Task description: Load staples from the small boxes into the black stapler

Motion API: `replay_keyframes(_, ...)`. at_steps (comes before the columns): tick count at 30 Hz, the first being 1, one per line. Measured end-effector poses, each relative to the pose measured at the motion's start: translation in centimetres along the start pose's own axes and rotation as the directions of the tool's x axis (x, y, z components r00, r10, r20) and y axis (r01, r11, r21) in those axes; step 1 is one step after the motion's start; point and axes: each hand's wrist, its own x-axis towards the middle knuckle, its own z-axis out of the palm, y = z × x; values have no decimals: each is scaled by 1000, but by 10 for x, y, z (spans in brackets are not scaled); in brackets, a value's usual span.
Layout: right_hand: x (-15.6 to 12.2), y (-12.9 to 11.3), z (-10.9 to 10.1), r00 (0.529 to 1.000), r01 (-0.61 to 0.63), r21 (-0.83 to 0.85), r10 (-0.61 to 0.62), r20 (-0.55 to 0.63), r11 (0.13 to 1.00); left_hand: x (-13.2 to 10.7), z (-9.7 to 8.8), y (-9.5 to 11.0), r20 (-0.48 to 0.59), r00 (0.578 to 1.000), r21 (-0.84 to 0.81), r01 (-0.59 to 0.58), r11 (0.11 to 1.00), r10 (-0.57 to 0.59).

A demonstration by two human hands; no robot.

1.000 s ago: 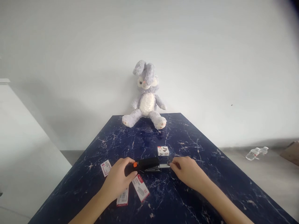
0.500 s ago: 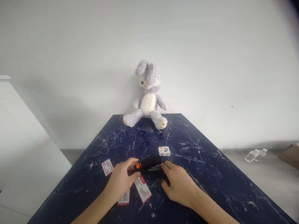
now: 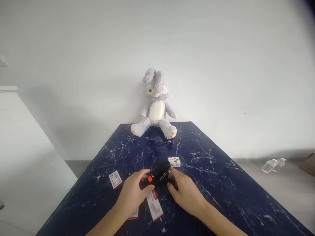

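Note:
A black stapler point(image 3: 159, 172) with an orange end is between my two hands, tilted with its right end farther from me. My left hand point(image 3: 134, 190) has its fingers and thumb around the orange end. On the other end, my right hand point(image 3: 183, 188) grips with its fingertips, thumb below. A red-and-white staple box point(image 3: 155, 206) lies just below the stapler. Another small box point(image 3: 133, 214) is mostly hidden under my left hand and wrist. Left of that hand lies a small white box with red edges point(image 3: 115, 179). Behind the stapler sits a white box with a printed picture point(image 3: 174, 161).
A grey plush rabbit point(image 3: 157, 111) sits at the far edge of the dark blue marbled table point(image 3: 209, 164), against the wall. A white cabinet point(image 3: 29, 157) stands at left. Plastic bottles point(image 3: 269, 165) and a cardboard box point(image 3: 308, 164) are on the floor at right.
The stapler has turned between my hands, its right end swinging away from me and its orange end coming nearer. The whole view has shifted slightly.

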Motion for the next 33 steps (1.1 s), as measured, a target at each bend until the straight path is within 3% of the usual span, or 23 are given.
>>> replay_keyframes(2,0,-1,-3,1000,-24,104,25,-8,994,-5,-1,6,113,991,-20,-71,997,72)
replay_keyframes(5,-1,-3,-9,999,-48,168,51,-10,985,-15,-6,16,289,937,-9,-202,979,196)
replay_keyframes(8,-2,-3,-12,1000,-15,176,18,-17,984,-22,-12,21,382,887,61,-306,950,261)
replay_keyframes(11,-5,-3,-9,999,32,166,-31,-7,986,-23,-14,19,426,867,113,-334,936,258)
replay_keyframes(18,-9,0,-5,995,2,121,-14,97,993,-16,-25,15,410,874,126,-339,932,263)
replay_keyframes(22,-8,1,-7,993,-31,170,11,115,985,-11,-31,7,343,918,169,-268,948,199)
replay_keyframes(30,-7,6,-1,992,15,370,-61,112,929,-9,-3,4,219,965,82,-167,983,146)
replay_keyframes(33,-6,4,1,991,1,435,-59,121,900,-9,-7,8,240,954,69,-199,978,178)
